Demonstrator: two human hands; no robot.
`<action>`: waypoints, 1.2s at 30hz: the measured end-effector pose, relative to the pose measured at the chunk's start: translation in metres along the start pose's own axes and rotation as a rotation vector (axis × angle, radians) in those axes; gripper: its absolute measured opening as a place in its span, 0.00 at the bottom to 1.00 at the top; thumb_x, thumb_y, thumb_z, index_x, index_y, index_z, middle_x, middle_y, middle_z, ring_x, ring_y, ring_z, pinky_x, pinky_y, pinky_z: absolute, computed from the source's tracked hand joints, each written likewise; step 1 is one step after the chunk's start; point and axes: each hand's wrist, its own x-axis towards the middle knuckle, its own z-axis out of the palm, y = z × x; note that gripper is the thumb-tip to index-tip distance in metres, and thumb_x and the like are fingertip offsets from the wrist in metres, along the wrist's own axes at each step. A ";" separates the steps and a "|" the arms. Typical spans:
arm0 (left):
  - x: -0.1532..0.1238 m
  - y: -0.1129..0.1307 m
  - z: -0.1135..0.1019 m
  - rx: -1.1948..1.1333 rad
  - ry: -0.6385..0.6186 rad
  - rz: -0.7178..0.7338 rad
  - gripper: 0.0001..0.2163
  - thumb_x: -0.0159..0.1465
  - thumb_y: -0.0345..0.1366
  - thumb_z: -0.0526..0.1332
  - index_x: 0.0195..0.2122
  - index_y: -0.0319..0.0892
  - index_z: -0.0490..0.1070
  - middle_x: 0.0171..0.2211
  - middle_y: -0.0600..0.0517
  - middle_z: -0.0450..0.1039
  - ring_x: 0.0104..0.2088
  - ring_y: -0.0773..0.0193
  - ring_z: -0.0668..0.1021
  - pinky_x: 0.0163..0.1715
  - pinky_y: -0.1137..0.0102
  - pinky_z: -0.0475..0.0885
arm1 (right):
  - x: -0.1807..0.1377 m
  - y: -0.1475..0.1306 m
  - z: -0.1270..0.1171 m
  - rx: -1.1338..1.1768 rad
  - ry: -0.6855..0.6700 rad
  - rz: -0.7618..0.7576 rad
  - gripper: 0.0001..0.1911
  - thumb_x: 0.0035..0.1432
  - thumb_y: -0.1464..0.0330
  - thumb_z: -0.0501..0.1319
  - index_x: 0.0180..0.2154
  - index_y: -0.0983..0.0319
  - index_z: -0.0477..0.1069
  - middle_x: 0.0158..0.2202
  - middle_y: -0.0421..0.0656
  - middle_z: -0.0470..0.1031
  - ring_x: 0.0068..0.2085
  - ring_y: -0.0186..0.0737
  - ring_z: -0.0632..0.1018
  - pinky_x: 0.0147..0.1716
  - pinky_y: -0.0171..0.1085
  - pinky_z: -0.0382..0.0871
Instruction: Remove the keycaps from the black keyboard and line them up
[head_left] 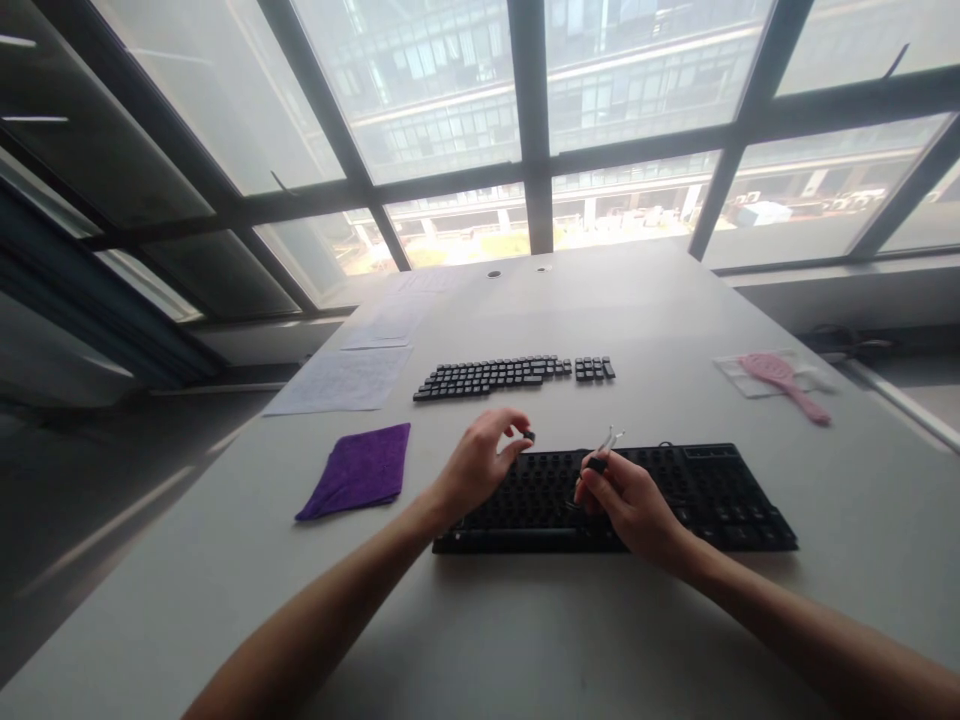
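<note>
A black keyboard (705, 495) with most keycaps removed lies in front of me on the grey table (525, 620). My left hand (480, 465) hovers over its upper left part and pinches a small black keycap (529, 436) between thumb and fingers. My right hand (630, 500) rests over the keyboard's middle, closed on a wire keycap puller (607, 445) whose prongs point up. Beyond the keyboard, the removed keycaps (514, 374) are laid out in rows on the table.
A folded purple cloth (360, 470) lies left of the keyboard. Printed paper sheets (345, 378) lie further back left. A pink brush (784, 385) on a clear wrapper sits at the right. Large windows stand behind the table's far edge.
</note>
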 end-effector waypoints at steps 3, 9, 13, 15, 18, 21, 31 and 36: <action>0.025 -0.046 -0.010 0.118 0.031 -0.054 0.04 0.64 0.32 0.64 0.40 0.43 0.72 0.37 0.52 0.77 0.37 0.61 0.75 0.43 0.65 0.69 | 0.001 0.002 0.000 -0.022 -0.009 0.002 0.13 0.68 0.59 0.56 0.36 0.61 0.67 0.28 0.41 0.76 0.26 0.36 0.74 0.27 0.35 0.68; 0.044 -0.112 -0.003 0.308 -0.094 0.117 0.03 0.64 0.35 0.64 0.35 0.43 0.76 0.35 0.50 0.78 0.40 0.58 0.73 0.44 0.64 0.69 | 0.000 -0.002 -0.001 -0.012 -0.023 0.014 0.13 0.68 0.59 0.56 0.35 0.61 0.67 0.27 0.41 0.75 0.26 0.36 0.74 0.27 0.35 0.68; 0.044 -0.127 0.003 0.328 -0.074 0.158 0.05 0.66 0.35 0.62 0.37 0.43 0.77 0.39 0.49 0.77 0.41 0.59 0.72 0.45 0.64 0.69 | 0.000 -0.003 -0.003 -0.020 -0.033 0.032 0.14 0.68 0.58 0.56 0.34 0.61 0.67 0.28 0.41 0.75 0.26 0.36 0.73 0.27 0.35 0.67; 0.044 -0.131 0.005 0.318 -0.023 0.140 0.05 0.66 0.35 0.62 0.36 0.43 0.78 0.40 0.49 0.76 0.42 0.59 0.72 0.47 0.63 0.68 | 0.000 -0.002 -0.003 -0.026 -0.030 0.041 0.15 0.68 0.58 0.56 0.34 0.61 0.68 0.28 0.41 0.75 0.26 0.36 0.73 0.27 0.35 0.67; 0.045 -0.137 0.007 0.324 0.055 0.101 0.04 0.64 0.35 0.64 0.35 0.43 0.78 0.42 0.49 0.74 0.44 0.57 0.71 0.49 0.62 0.68 | 0.000 0.000 -0.003 -0.032 -0.026 0.049 0.15 0.68 0.57 0.56 0.34 0.61 0.68 0.28 0.42 0.75 0.26 0.36 0.73 0.27 0.35 0.67; 0.046 -0.140 0.010 0.338 0.099 0.082 0.03 0.63 0.35 0.65 0.36 0.43 0.78 0.43 0.48 0.73 0.46 0.57 0.70 0.51 0.61 0.68 | 0.000 -0.001 -0.003 -0.048 -0.031 0.049 0.15 0.68 0.58 0.56 0.34 0.61 0.68 0.28 0.42 0.75 0.26 0.36 0.74 0.28 0.35 0.67; 0.053 -0.139 0.012 0.342 0.130 -0.008 0.03 0.63 0.34 0.64 0.35 0.42 0.78 0.43 0.47 0.73 0.46 0.56 0.70 0.51 0.60 0.68 | 0.000 -0.002 -0.003 -0.015 -0.007 0.052 0.15 0.68 0.57 0.56 0.34 0.61 0.69 0.28 0.42 0.75 0.26 0.37 0.73 0.28 0.36 0.67; 0.051 -0.114 -0.008 0.300 0.210 -0.018 0.05 0.66 0.33 0.61 0.41 0.41 0.75 0.42 0.48 0.74 0.45 0.57 0.74 0.53 0.59 0.65 | 0.002 -0.008 -0.009 0.030 0.135 0.034 0.15 0.66 0.57 0.58 0.34 0.61 0.69 0.29 0.43 0.74 0.27 0.37 0.72 0.27 0.36 0.66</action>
